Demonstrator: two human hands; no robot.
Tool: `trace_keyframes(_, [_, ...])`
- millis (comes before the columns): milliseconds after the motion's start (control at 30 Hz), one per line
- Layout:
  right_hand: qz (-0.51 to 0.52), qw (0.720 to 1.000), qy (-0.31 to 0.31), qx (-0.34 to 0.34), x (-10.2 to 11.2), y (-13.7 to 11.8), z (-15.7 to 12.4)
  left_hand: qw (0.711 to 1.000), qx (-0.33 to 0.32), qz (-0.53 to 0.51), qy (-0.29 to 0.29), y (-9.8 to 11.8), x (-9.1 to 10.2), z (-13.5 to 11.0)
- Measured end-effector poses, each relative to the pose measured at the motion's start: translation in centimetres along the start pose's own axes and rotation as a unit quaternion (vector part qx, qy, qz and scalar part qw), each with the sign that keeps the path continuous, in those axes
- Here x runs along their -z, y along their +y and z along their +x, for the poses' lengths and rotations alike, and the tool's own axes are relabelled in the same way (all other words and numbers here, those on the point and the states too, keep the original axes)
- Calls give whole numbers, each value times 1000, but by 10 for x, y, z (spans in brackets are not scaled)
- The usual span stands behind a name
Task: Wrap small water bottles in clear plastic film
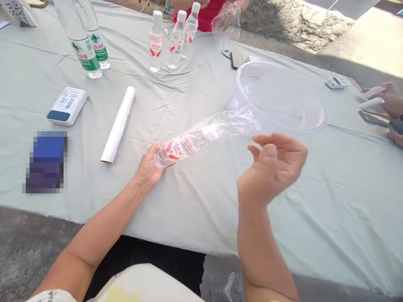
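Toward ten o'clock we see a white device [71, 102] lying flat, and beyond it two tall green-labelled bottles [86, 52] upright on their bases, which probably keeps them steady on the creased cloth [189, 201]. The white roll [118, 126] lies aslant at half past nine, near our left hand and presumably within its easy reach. At half past eight our left hand [150, 165] closes around the base of a red-labelled bottle [178, 151], its cap pointing to two o'clock; we judge that this low hold leaves the label and cap uncovered by fingers. Clear film [234, 121] wraps the bottle and trails past the cap toward the pale basin [242, 77] at two o'clock. Three small bottles [174, 44] stand near twelve. Just past three, our right hand [272, 165] is raised near the film's loose end, thumb and fingers curled narrow; we cannot tell whether they pinch any film
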State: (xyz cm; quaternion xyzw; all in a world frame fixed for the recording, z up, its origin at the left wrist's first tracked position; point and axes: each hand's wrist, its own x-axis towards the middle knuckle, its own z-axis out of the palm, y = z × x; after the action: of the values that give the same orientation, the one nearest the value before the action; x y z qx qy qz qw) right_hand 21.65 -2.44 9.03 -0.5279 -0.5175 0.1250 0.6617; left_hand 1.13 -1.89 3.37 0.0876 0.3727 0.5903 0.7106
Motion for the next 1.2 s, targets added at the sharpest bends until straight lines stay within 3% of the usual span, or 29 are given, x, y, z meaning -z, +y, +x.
trace_keyframes(67, [-8,980,-15,196,-3,-6,9,1000,-18,-6,-8,1,2,0])
trace_keyframes(133, [-8,948,-118,296,-13,-7,14,1000,-29,-4,-5,1,4,1])
trace_keyframes(167, [-4,940,-178,291,-20,-5,14,999,-35,-4,-6,1,6,1])
trace_keyframes(233, [34,944,-274,181,-38,3,8,999,-46,-11,-16,2,11,3])
trace_keyframes(300, [128,942,-304,53,-56,11,-5,997,-62,-37,-31,4,16,4])
trace_keyframes(400, [275,922,-274,0,-78,11,-26,991,-87,-84,-52,6,21,7])
trace_keyframes(533, [309,916,-253,-46,-96,1,-25,988,-58,-112,-86,6,20,9])
trace_keyframes(667, [239,937,-224,-125,-121,18,26,984,-18,-165,-69,3,17,12])
trace_keyframes(733, [204,956,-178,-109,-140,41,66,984,7,-171,-54,0,17,13])
trace_keyframes(833, [161,984,-53,-54,-168,79,130,987,35,-146,-57,-5,18,14])
trace_keyframes(933, [60,997,-32,-41,-188,106,180,990,40,-115,-65,-8,18,14])
trace_keyframes(1067, [-108,988,-51,-94,-204,118,203,992,41,-102,-69,-8,19,15])
trace_keyframes(1200, [-161,979,-94,-80,-209,114,196,992,45,-88,-79,-8,21,17])
